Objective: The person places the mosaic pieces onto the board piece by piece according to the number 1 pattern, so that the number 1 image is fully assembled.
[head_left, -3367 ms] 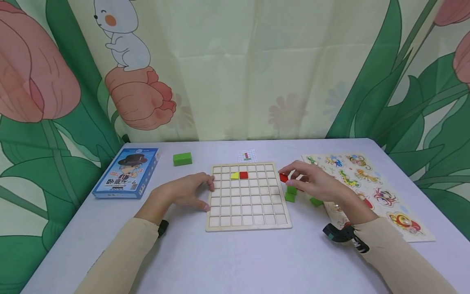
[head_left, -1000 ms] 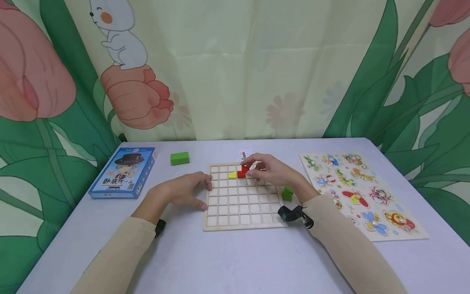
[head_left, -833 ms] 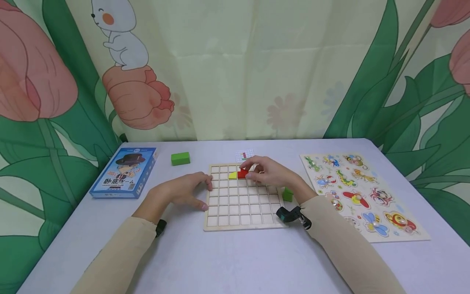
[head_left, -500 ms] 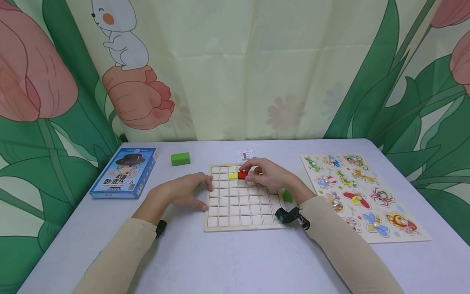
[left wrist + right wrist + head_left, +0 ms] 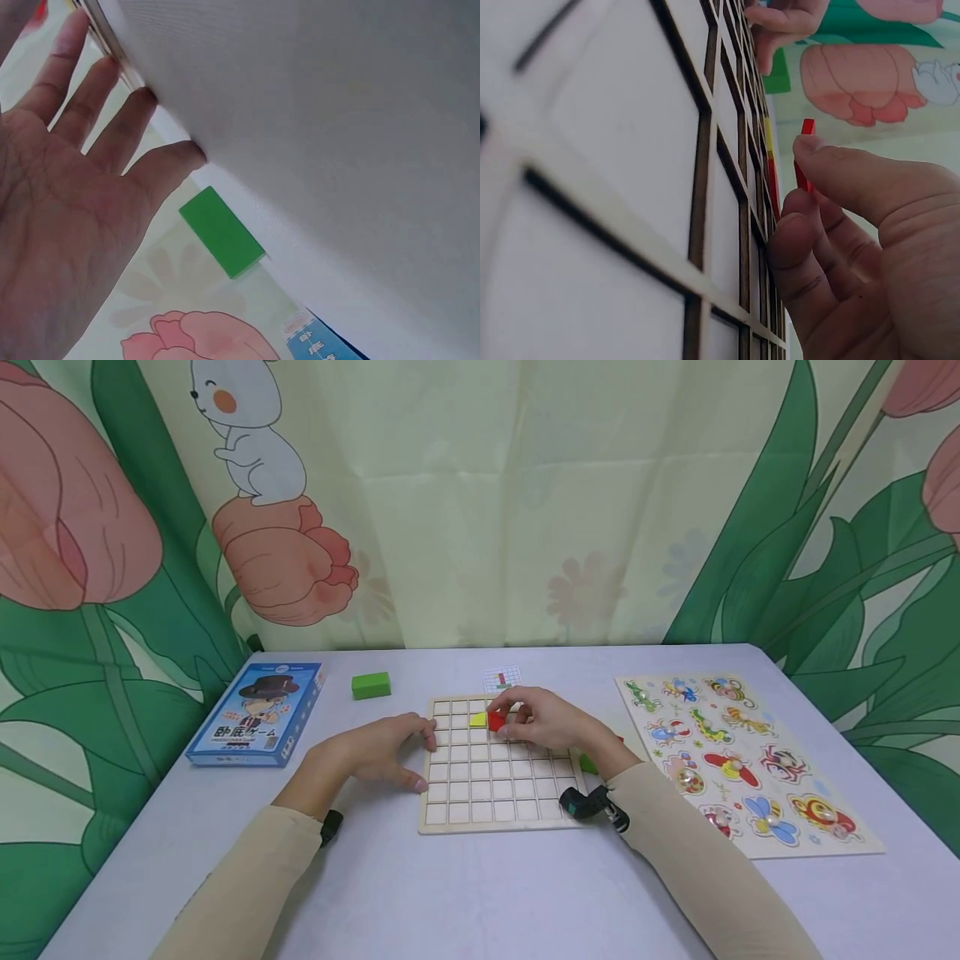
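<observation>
A wooden grid board (image 5: 480,825) lies in the middle of the table. In its upper rows sit a yellow piece (image 5: 477,720) and, beside it, a red piece (image 5: 773,180) seen edge-on in the right wrist view. Just above them my right hand (image 5: 542,720) pinches a small flat red piece (image 5: 808,127) between thumb and fingers; it stands tilted, clear of the grid in the right wrist view. My left hand (image 5: 381,752) rests against the board's left edge, thumb and fingers spread. Green pieces (image 5: 588,765) right of the board are partly hidden by my right wrist.
Behind the board lies a small printed grid card (image 5: 502,678). A green block (image 5: 371,686) stands back left, near a blue game box (image 5: 255,714). On the right lies an insect puzzle board (image 5: 750,760). A printed curtain (image 5: 465,527) hangs behind the table.
My right hand has carried the red piece from right of the board to over the grid, lowering it beside the yellow piece, then shifting it slightly. My left hand has stayed on the board's edge.
</observation>
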`<state>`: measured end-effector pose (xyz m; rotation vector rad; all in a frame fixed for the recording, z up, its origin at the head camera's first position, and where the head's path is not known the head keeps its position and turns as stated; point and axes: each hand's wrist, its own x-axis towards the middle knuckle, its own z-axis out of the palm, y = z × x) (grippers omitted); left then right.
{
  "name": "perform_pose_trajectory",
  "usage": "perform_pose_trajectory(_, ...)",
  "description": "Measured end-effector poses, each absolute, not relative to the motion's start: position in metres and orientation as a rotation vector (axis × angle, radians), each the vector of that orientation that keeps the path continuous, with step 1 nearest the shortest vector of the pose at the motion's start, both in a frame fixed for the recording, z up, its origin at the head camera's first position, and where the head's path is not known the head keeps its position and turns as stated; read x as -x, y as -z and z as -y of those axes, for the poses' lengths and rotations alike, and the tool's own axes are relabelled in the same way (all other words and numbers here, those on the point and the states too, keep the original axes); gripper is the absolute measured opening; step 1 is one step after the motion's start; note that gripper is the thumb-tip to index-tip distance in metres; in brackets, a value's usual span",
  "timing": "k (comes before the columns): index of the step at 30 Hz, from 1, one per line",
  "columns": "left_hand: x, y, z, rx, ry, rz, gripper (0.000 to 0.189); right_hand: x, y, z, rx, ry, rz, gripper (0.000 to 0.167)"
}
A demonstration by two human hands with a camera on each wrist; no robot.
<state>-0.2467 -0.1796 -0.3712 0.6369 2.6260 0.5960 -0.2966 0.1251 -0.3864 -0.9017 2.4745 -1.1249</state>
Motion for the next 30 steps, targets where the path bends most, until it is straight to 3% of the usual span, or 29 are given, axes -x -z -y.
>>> perform_pose_trajectory(30,0.2456,0.3701,0.1784,-0.629,-0.607,-2.623,0.052,0.2933,0.3839,-0.1238,0.954,0.970,-2.546,0.026)
